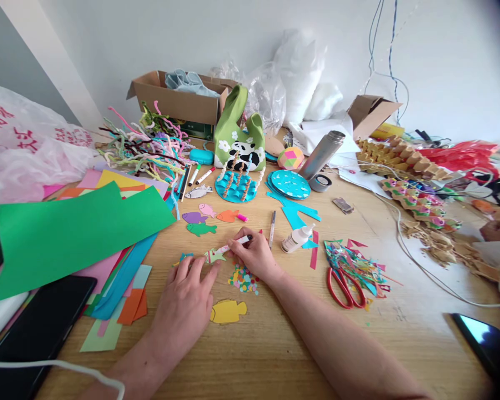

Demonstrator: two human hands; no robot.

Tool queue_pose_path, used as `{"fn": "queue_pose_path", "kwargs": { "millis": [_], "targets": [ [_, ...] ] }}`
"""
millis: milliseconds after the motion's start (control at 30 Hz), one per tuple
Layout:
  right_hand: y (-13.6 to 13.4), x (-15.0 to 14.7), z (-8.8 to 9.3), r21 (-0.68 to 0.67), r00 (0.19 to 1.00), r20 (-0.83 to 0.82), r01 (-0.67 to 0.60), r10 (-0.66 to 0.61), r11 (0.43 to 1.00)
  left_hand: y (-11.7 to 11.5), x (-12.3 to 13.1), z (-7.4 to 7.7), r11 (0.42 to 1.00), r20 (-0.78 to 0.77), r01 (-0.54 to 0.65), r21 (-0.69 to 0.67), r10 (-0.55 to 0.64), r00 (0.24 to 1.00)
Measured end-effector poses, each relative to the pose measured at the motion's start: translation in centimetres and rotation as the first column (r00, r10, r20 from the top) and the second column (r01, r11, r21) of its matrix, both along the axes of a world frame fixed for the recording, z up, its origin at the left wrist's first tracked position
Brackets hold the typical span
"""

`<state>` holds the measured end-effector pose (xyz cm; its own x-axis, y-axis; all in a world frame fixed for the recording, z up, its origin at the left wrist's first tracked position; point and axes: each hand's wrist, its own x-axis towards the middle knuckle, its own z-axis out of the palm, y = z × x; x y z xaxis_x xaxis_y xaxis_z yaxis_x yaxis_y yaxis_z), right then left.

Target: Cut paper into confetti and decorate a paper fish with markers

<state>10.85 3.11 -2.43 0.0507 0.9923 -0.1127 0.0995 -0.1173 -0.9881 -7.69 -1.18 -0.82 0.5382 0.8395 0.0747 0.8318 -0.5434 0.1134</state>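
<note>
My right hand (256, 255) is closed around a white marker (223, 248) with a black end, its tip at a small light-green paper fish (216, 256). The fish bears dark lines and some reddish marks. My left hand (186, 294) lies flat with fingers spread, its fingertips on the table at the fish's edge. Small coloured paper dots (244, 280) lie beneath my right hand. A yellow paper fish (229, 311) is just right of my left hand. Beyond are purple (194, 218), pink (207, 210), orange (227, 216) and green (201, 229) paper fish, beside a pink cap (242, 218).
A white glue bottle (294, 240), a pen (272, 228) and red-handled scissors (345, 286) with paper scraps lie right. Coloured paper sheets (79, 233) and a black phone (37, 316) are left. Behind stand a panda bag (237, 145), blue discs (290, 184) and a steel flask (323, 155).
</note>
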Motion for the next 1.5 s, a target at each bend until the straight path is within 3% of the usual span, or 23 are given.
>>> {"fn": "queue_pose_path", "kwargs": {
  "millis": [1500],
  "targets": [
    [-0.06,0.02,0.01,0.018,1.000,-0.001,-0.003,0.003,1.000,-0.29,-0.10,0.21,1.000,-0.008,0.002,-0.031,-0.002,1.000]
  ]
}}
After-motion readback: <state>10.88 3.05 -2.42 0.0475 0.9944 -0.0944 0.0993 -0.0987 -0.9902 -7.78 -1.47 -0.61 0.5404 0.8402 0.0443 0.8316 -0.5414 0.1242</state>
